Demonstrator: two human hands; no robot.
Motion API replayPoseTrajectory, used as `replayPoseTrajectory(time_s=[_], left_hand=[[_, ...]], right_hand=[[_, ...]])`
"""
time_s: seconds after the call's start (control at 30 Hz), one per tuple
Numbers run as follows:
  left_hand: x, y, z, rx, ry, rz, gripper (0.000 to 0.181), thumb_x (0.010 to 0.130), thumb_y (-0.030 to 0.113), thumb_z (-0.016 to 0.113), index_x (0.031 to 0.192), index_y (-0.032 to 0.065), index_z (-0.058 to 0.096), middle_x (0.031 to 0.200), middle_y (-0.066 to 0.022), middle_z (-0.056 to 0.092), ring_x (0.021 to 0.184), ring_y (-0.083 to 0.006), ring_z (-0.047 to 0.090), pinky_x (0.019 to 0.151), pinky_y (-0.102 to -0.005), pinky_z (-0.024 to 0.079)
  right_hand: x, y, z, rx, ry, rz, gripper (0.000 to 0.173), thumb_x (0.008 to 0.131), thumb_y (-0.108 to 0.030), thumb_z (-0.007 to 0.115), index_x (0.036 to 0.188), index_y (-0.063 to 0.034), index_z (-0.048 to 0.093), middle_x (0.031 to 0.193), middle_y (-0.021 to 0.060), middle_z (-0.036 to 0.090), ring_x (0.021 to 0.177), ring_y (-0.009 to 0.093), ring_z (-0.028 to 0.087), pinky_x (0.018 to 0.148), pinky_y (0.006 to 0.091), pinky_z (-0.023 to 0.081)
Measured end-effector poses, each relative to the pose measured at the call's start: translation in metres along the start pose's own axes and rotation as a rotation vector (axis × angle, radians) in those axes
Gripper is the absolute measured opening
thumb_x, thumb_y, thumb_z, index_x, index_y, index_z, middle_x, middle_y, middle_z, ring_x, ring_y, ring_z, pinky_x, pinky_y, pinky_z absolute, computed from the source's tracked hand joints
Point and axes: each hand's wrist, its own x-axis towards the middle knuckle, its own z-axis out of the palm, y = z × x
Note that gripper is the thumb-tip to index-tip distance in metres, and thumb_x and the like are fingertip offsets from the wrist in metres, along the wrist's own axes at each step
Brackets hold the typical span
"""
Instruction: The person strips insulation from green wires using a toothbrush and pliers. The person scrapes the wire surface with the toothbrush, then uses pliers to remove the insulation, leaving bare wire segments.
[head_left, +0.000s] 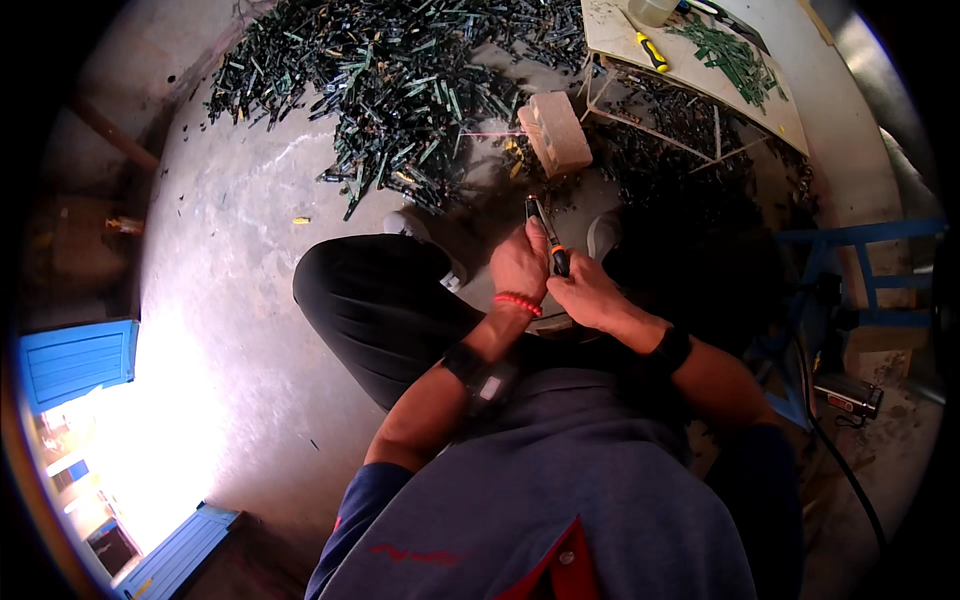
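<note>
My left hand (519, 261), with a red bead bracelet at the wrist, grips a short dark strip-like piece (531, 205) that sticks up past the thumb. Held in my right hand (589, 294) is a hand tool with a black and orange handle (559, 259). Its narrow metal shaft slants up beside the dark piece; whether it is a screwdriver or a blade is unclear, as is whether the tip touches the piece. Both hands are close together above the floor between my knees. A pale brick-like block (556, 136) stands just beyond them.
A large heap of dark strips and green circuit boards (405, 97) covers the floor ahead. On the low table (626, 41) lie a yellow-handled screwdriver (652, 52) and green board strips (739, 64). A blue metal frame (862, 240) and black cable (832, 450) are at right.
</note>
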Motion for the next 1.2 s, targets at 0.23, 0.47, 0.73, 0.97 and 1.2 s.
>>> replayPoseTrajectory(time_s=[0.23,0.47,0.73,0.97,1.2], left_hand=[[0.001,-0.016,-0.006,-0.286,-0.105,-0.095,0.055,0.096,0.040,0.040,0.068,-0.0032,0.060,0.054,-0.0109,0.053,0.050,-0.0191,0.051,0.052,-0.0352,0.042],[0.011,-0.016,-0.019,-0.337,-0.510,-0.382,0.051,0.093,0.040,0.044,0.068,-0.0010,0.062,0.053,-0.0078,0.052,0.048,-0.0198,0.050,0.051,-0.0338,0.040],[0.012,-0.013,-0.040,-0.867,-0.692,-0.589,0.046,0.092,0.048,0.050,0.073,0.0057,0.051,0.048,0.0080,0.025,0.039,-0.0041,0.020,0.038,-0.0231,0.015],[0.012,-0.008,-0.030,-1.014,-0.715,-0.645,0.044,0.091,0.047,0.051,0.075,0.0068,0.052,0.049,0.0077,0.027,0.040,-0.0048,0.020,0.039,-0.0221,0.016],[0.002,-0.010,-0.020,-1.021,-0.865,-0.689,0.036,0.093,0.043,0.050,0.082,0.0085,0.053,0.060,0.0051,0.040,0.046,-0.0038,0.027,0.040,-0.0202,0.019]], right_hand=[[0.012,0.015,-0.047,-0.597,0.021,-0.236,0.032,0.074,-0.015,0.060,0.095,0.0049,0.045,0.087,0.0267,0.059,0.082,0.040,0.060,0.071,0.0454,0.048],[0.027,0.043,-0.101,-0.846,0.008,-0.542,0.034,0.067,-0.012,0.065,0.094,-0.0039,0.045,0.086,0.0154,0.056,0.084,0.033,0.058,0.071,0.0429,0.046],[0.006,0.038,-0.108,-0.423,-0.090,-0.288,0.031,0.071,-0.010,0.057,0.098,0.0009,0.046,0.088,0.0230,0.059,0.080,0.039,0.058,0.068,0.0432,0.047],[0.008,0.020,-0.062,0.789,-0.075,0.007,0.020,0.085,-0.020,0.061,0.094,-0.0051,0.051,0.081,0.0023,0.056,0.070,0.009,0.057,0.056,0.0221,0.043],[0.032,0.019,-0.050,0.892,-0.056,-0.050,0.018,0.087,-0.017,0.059,0.100,-0.0066,0.053,0.091,0.0041,0.060,0.075,0.010,0.055,0.065,0.0252,0.046]])
